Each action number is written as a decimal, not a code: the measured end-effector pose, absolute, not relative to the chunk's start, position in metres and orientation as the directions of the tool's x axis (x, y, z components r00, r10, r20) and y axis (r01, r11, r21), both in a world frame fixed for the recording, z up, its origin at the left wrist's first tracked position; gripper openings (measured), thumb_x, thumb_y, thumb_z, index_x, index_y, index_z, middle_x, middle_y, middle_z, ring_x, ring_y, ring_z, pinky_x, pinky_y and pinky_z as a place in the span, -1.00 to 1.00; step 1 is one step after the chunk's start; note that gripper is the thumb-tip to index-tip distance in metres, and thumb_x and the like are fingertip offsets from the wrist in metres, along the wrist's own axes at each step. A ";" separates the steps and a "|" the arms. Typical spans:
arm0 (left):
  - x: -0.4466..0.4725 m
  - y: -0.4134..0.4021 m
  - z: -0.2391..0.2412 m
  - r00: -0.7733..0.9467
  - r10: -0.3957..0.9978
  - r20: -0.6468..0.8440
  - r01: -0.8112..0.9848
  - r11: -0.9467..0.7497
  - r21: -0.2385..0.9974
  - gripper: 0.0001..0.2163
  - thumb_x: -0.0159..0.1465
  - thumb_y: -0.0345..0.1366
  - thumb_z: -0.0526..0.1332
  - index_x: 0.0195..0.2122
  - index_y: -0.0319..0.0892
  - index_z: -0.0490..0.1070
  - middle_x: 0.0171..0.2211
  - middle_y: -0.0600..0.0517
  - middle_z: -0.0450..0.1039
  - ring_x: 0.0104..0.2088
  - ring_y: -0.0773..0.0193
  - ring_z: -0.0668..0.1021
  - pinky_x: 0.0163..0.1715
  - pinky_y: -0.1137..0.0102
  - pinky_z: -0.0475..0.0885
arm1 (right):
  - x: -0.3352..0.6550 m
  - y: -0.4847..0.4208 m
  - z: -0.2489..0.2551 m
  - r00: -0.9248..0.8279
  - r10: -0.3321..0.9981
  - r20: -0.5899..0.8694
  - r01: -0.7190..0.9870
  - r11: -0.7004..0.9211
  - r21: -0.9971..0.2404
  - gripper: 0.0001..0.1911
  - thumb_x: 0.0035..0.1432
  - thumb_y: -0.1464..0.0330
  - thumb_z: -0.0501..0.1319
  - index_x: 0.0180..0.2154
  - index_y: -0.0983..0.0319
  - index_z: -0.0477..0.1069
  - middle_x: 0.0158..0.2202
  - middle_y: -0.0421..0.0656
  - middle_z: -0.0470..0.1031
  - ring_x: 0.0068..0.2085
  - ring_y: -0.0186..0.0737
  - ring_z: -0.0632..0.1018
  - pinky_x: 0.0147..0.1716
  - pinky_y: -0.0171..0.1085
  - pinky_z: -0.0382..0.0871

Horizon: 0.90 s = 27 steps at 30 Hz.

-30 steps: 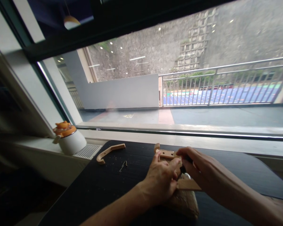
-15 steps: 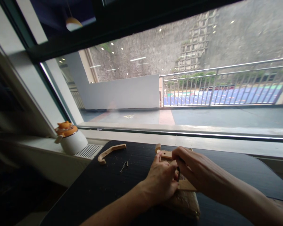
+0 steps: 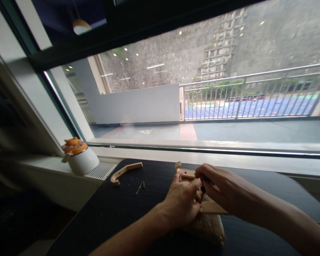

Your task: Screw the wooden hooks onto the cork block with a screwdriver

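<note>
My right hand (image 3: 221,186) is closed around a dark screwdriver (image 3: 203,190), its thin shaft angled down towards the wood. Beside it, my left hand (image 3: 181,199) is closed on a light wooden hook piece (image 3: 187,173), the index finger pressing near its curved end. A flat wooden piece (image 3: 214,207) sticks out under the right wrist, close to the left fingertips. Below both hands lies a brown wrapped-looking block (image 3: 209,229). The screwdriver's tip and how the wooden parts join are hidden by my fingers.
On the black table (image 3: 96,220), a second curved wooden piece (image 3: 122,173) lies at the left, with several small screws (image 3: 140,187) and crumbs near it. A white pot with an orange animal lid (image 3: 81,158) stands on the sill. A window (image 3: 149,106) rises behind the table.
My right hand has turned and lifted slightly at the screwdriver, so more of the tool shows. My left hand stays in nearly the same place.
</note>
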<state>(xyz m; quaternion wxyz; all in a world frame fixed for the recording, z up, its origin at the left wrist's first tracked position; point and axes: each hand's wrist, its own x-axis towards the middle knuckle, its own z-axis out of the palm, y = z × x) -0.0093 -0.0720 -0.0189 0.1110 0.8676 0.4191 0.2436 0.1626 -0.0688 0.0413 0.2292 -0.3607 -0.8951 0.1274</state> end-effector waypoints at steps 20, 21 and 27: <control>-0.029 -0.083 0.004 0.539 0.784 0.307 0.678 -0.621 0.393 -0.53 0.16 -0.52 0.13 0.11 -0.10 0.22 -0.27 0.09 0.54 -0.10 0.23 0.51 0.26 0.02 -0.06 | 0.160 -0.068 0.042 -0.633 0.678 0.374 0.559 0.734 -0.385 -0.92 0.22 0.43 0.03 -0.30 0.20 0.28 -0.41 -0.21 0.43 -0.46 -0.32 0.37 -0.48 -0.33 0.19; -0.032 -0.087 0.006 0.522 0.787 0.328 0.691 -0.616 0.378 -0.53 0.17 -0.51 0.14 0.11 -0.09 0.23 -0.25 0.09 0.53 -0.11 0.22 0.51 0.24 0.03 -0.02 | 0.160 -0.068 0.041 -0.632 0.680 0.372 0.560 0.732 -0.388 -0.91 0.24 0.41 0.03 -0.29 0.20 0.28 -0.41 -0.21 0.43 -0.46 -0.32 0.37 -0.47 -0.32 0.20; -0.044 -0.107 0.005 0.476 0.776 0.413 0.743 -0.606 0.283 -0.68 0.15 -0.47 0.23 -0.06 -0.07 0.38 -0.16 0.04 0.49 -0.10 0.16 0.43 0.00 0.20 0.25 | 0.161 -0.068 0.035 -0.619 0.679 0.396 0.569 0.734 -0.370 -0.90 0.23 0.43 0.01 -0.31 0.20 0.26 -0.43 -0.21 0.43 -0.48 -0.32 0.38 -0.48 -0.32 0.20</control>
